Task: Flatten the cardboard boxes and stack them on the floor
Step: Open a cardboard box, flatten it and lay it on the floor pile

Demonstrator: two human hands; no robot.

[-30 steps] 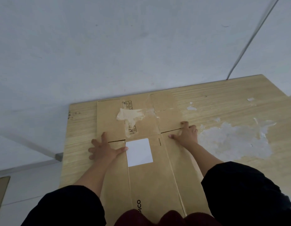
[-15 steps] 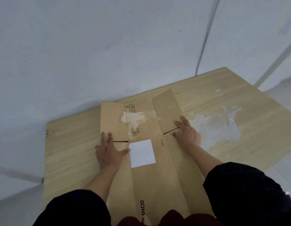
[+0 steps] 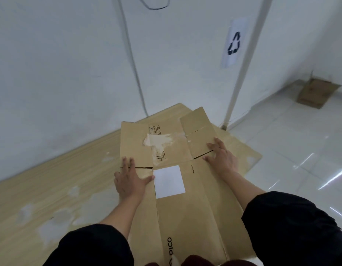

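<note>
Cardboard box (image 3: 185, 198), already collapsed, lies flat on a wood-grain board (image 3: 41, 198) that rests on the floor against the white wall (image 3: 60, 64). Its far flaps point toward the wall, and its near end runs under the person's dark sleeves at the bottom of the frame. A white label (image 3: 169, 181) sits near the middle of the top panel, with a torn pale patch (image 3: 159, 141) on the flap beyond it.

Both hands are spread wide and hold nothing. The left hand (image 3: 128, 178) presses palm-down at the slit between the left flap and the body panel, thumb reaching toward the label. The right hand (image 3: 222, 157) presses with straight fingers at the matching slit on the right side.

The step in hand looks like the flattening itself: pressing the panels and flaps down so they lie level. The far right flap (image 3: 197, 121) appears to sit slightly raised or skewed, so the next move probably calls for smoothing it down, then leaving this piece as the base of the stack or shifting it to wherever the stack belongs.

Another piece of cardboard (image 3: 318, 93) lies in the far right corner on the tiled floor (image 3: 300, 150); whether it is flat or still boxed is hard to tell from here. A sheet with a recycling symbol (image 3: 234, 43) is stuck to the wall. The printed lettering near the box's lower edge is partly cut off, and the small printed marks on the flap are too fine to read.
</note>
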